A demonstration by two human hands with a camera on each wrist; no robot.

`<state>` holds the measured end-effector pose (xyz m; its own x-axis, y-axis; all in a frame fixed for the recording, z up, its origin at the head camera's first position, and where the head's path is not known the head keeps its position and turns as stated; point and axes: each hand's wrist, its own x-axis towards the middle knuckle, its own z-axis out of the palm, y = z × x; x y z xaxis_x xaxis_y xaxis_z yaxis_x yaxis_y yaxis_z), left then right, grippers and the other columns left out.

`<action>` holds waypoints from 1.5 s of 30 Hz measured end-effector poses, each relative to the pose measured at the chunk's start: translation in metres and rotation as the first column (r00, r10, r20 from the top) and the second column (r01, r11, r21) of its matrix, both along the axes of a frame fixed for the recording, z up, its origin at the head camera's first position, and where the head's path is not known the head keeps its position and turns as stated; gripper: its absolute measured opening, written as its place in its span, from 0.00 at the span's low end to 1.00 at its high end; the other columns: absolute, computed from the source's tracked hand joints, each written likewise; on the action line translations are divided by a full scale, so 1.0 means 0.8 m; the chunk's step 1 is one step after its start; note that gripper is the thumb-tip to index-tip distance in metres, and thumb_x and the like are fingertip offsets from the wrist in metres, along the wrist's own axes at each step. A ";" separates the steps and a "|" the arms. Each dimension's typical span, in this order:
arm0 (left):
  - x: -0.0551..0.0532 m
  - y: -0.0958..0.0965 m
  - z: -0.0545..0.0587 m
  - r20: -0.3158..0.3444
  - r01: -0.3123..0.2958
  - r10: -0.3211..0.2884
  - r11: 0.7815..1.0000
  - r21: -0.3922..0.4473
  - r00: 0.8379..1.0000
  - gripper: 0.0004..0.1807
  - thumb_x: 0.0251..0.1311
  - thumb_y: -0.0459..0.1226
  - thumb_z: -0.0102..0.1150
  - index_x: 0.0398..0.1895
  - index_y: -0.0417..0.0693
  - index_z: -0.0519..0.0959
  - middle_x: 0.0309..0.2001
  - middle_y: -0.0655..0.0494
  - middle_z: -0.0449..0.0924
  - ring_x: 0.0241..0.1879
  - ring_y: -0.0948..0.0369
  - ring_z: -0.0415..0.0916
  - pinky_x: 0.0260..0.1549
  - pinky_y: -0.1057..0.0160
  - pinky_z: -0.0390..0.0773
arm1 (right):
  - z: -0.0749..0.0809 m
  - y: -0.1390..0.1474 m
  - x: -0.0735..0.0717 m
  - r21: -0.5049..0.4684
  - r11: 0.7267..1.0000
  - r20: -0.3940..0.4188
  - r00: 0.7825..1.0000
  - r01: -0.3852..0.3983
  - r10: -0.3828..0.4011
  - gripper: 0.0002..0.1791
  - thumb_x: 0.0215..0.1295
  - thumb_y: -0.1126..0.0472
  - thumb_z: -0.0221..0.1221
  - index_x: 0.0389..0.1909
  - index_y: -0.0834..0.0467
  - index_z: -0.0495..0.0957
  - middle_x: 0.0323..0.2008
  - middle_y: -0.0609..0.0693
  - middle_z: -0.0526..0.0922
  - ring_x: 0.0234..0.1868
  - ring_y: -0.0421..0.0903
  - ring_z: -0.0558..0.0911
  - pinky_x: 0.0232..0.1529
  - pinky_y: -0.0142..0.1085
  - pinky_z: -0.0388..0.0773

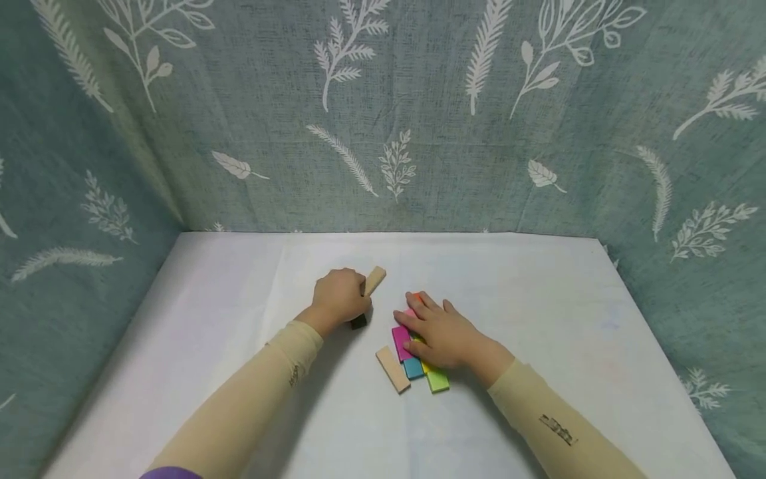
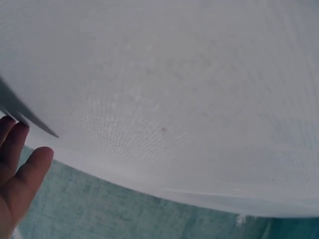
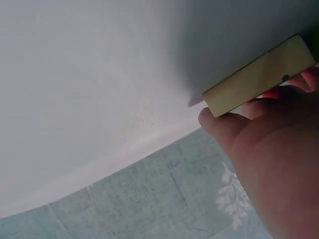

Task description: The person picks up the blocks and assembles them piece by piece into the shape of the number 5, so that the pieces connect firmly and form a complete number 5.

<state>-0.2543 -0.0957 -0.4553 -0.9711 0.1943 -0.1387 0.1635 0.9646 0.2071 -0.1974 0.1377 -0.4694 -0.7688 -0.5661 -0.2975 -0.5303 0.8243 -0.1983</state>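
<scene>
My left hand (image 1: 341, 296) is bent over a plain wooden block (image 1: 375, 281), which juts out past its curled fingers. A black block (image 1: 359, 322) shows partly below that hand. In the left wrist view only some fingers (image 2: 31, 172) appear, with no block visible. My right hand (image 1: 445, 332) rests with spread fingers over a cluster of coloured blocks. A magenta block (image 1: 401, 343), a blue block (image 1: 413, 368) and a lime green block (image 1: 438, 380) show around it; pink, orange and yellow ones are mostly covered. In the right wrist view, a pale wood-coloured block (image 3: 259, 77) lies along the fingers.
Another plain wooden block (image 1: 393, 370) lies slanted just left of the coloured cluster. White cloth (image 1: 538, 293) covers the table. Green leaf-patterned fabric (image 1: 383, 166) stands at the back and both sides.
</scene>
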 end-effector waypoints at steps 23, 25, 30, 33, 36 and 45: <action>0.042 -0.040 0.006 0.062 0.175 -0.179 0.982 0.067 0.982 0.44 0.58 0.57 0.69 0.72 0.43 0.69 0.74 0.40 0.65 0.71 0.40 0.66 0.67 0.40 0.69 | 0.021 0.062 0.065 -0.301 0.936 0.030 0.983 0.183 -0.182 0.45 0.70 0.37 0.56 0.81 0.50 0.51 0.81 0.49 0.49 0.82 0.53 0.46 0.77 0.63 0.46; 0.022 -0.031 0.005 0.097 0.141 -0.152 0.984 0.110 0.984 0.48 0.59 0.58 0.67 0.75 0.40 0.64 0.76 0.40 0.62 0.74 0.41 0.61 0.70 0.41 0.65 | 0.020 0.064 0.065 -0.319 0.928 0.029 0.981 0.192 -0.193 0.44 0.70 0.37 0.56 0.80 0.51 0.52 0.81 0.50 0.49 0.82 0.54 0.46 0.77 0.63 0.46; -0.018 -0.023 -0.020 0.187 0.147 -0.168 0.981 0.125 0.968 0.66 0.54 0.68 0.64 0.81 0.37 0.44 0.81 0.38 0.41 0.81 0.42 0.39 0.77 0.41 0.47 | 0.010 0.066 0.068 -0.378 0.902 0.025 0.976 0.208 -0.215 0.44 0.71 0.38 0.56 0.81 0.51 0.51 0.81 0.52 0.50 0.82 0.56 0.47 0.76 0.65 0.46; -0.028 -0.032 -0.037 0.148 0.206 -0.215 0.976 0.069 0.965 0.67 0.55 0.71 0.59 0.81 0.37 0.39 0.82 0.39 0.34 0.81 0.42 0.32 0.78 0.39 0.43 | 0.009 0.067 0.068 -0.401 0.892 0.035 0.976 0.209 -0.213 0.45 0.71 0.39 0.56 0.81 0.51 0.49 0.81 0.53 0.49 0.82 0.57 0.47 0.76 0.66 0.45; -0.033 -0.042 -0.047 0.059 0.231 -0.238 0.967 0.111 0.969 0.56 0.64 0.65 0.56 0.80 0.38 0.47 0.82 0.42 0.39 0.81 0.44 0.36 0.77 0.38 0.43 | 0.011 0.069 0.063 -0.408 0.889 0.036 0.977 0.207 -0.211 0.46 0.72 0.39 0.56 0.81 0.51 0.47 0.81 0.53 0.49 0.82 0.57 0.48 0.76 0.66 0.45; -0.034 -0.044 -0.039 0.003 0.082 -0.092 0.899 0.429 0.996 0.28 0.67 0.50 0.62 0.68 0.52 0.76 0.65 0.48 0.78 0.69 0.49 0.71 0.69 0.44 0.68 | 0.016 0.076 0.049 -0.429 0.884 0.061 0.983 0.184 -0.175 0.47 0.73 0.36 0.52 0.82 0.52 0.45 0.81 0.52 0.50 0.82 0.57 0.48 0.76 0.66 0.45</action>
<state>-0.2812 -0.1306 -0.4866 -0.9451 0.3238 -0.0447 0.2334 0.7640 0.6015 -0.1584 0.1989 -0.4563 -0.8660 -0.4948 -0.0718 -0.3736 0.7359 -0.5647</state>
